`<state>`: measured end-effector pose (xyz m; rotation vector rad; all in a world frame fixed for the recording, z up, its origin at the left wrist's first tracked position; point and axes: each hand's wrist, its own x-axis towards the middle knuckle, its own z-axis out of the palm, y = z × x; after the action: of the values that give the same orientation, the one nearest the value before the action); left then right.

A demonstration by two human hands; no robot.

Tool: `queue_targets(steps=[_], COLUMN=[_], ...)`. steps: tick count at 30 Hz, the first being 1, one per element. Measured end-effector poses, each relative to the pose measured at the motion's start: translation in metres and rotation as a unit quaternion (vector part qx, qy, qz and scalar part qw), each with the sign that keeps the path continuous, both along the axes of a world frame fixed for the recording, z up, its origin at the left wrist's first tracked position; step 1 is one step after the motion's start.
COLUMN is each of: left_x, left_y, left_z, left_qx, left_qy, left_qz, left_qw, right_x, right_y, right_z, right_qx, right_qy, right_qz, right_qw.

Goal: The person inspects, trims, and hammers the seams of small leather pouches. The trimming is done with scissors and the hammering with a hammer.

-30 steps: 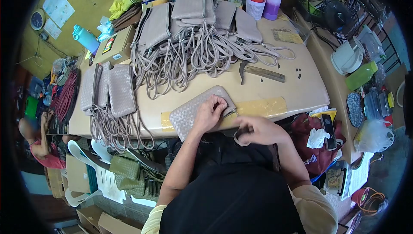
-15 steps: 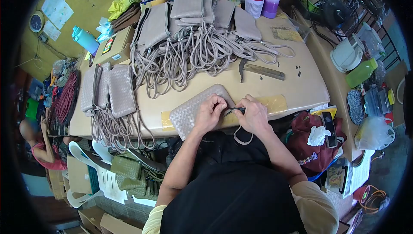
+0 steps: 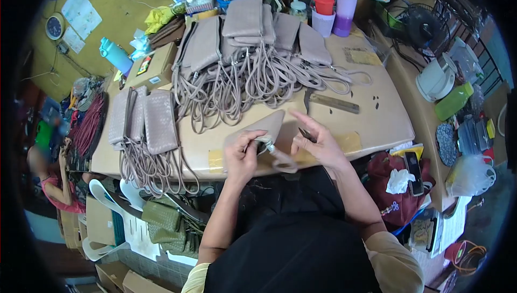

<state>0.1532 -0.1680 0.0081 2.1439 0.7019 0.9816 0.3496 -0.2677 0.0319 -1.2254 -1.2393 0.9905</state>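
From the head camera, the person's left hand [image 3: 242,155] gripped a woven beige pouch [image 3: 258,131] at the near edge of the counter [image 3: 377,115]. The pouch stood tilted up off the counter, its lower end in the hand. The left fingers [image 3: 252,138] were curled and closed around the pouch's corner, where a small metal fitting [image 3: 267,145] showed just beside the fingertips.

The right hand [image 3: 318,142] lay just right of the pouch, its palm partly open and its fingers [image 3: 301,120] spread rather than pinched together; the index finger stretched up toward the pouch's upper edge. A small dark tool [image 3: 305,133] rested against that hand, though how firmly it was held could not be told. A beige strap [image 3: 284,162] looped below, between the two hands, running from the fitting toward the right wrist.

Farther back on the counter lay a heap of finished pouches with cords [image 3: 253,50]. A second stack of pouches [image 3: 142,118] sat at the left end, its cords hanging over the edge. A hammer [image 3: 328,102] lay beyond the right hand, apart from it. A purple bottle [image 3: 345,1] and a red cup [image 3: 324,5] stood at the far edge. Green pouches [image 3: 164,223] lay below the counter on the left.
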Motion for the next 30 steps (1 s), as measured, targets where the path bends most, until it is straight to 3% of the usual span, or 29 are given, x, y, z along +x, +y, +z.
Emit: queue_targets(steps=[2,3,6,7,8,10,12,14,17,20,22,23,26,30], left_x=[-0.004,-0.006,-0.005,-0.009,-0.023,-0.046,-0.049,-0.034,-0.014,-0.005,0.0,0.003,0.008,0.007], left_y=[-0.004,-0.003,0.005,0.012,0.022,0.024,0.007,-0.015,-0.014,-0.005,0.001,0.01,0.005,0.007], left_z=[0.022,0.028,0.043,0.048,0.047,0.066,0.089,0.108,0.105,0.08,0.06,0.056,0.05,0.04], left_qx=[-0.203,-0.246,-0.216,-0.165,-0.189,-0.193,-0.175,0.008,0.029,-0.012,0.059,0.191,0.218,0.2], left_qy=[-0.227,-0.258,-0.193,-0.147,-0.137,-0.164,-0.191,-0.04,-0.097,-0.135,-0.21,-0.208,-0.239,-0.231], left_qz=[-0.07,-0.127,-0.184,-0.142,-0.044,0.061,0.045,0.108,0.11,0.093,0.076,0.086,0.123,0.134], left_qw=[0.95,0.925,0.939,0.965,0.971,0.966,0.965,0.993,0.989,0.986,0.973,0.955,0.938,0.943], right_x=[-0.021,-0.028,-0.017,-0.016,-0.015,-0.011,-0.014,-0.02,-0.031,-0.035,-0.034,-0.033,-0.032,-0.027], right_y=[0.003,0.006,0.022,0.024,0.025,0.025,0.03,0.035,0.034,0.032,0.033,0.033,0.029,0.032], right_z=[0.035,0.044,0.051,0.058,0.064,0.07,0.073,0.07,0.072,0.072,0.068,0.066,0.076,0.079], right_qx=[0.072,0.1,0.093,0.101,0.106,0.012,-0.019,0.051,0.045,0.114,0.106,0.098,0.0,0.019], right_qy=[0.131,0.15,0.048,0.045,0.043,-0.05,-0.082,-0.159,-0.178,-0.193,-0.163,-0.132,-0.042,-0.011], right_qz=[-0.001,-0.017,-0.066,-0.088,-0.085,-0.151,-0.164,-0.175,-0.158,-0.157,-0.148,-0.14,-0.099,-0.089], right_qw=[0.989,0.984,0.992,0.99,0.99,0.987,0.983,0.97,0.97,0.962,0.97,0.976,0.994,0.996])
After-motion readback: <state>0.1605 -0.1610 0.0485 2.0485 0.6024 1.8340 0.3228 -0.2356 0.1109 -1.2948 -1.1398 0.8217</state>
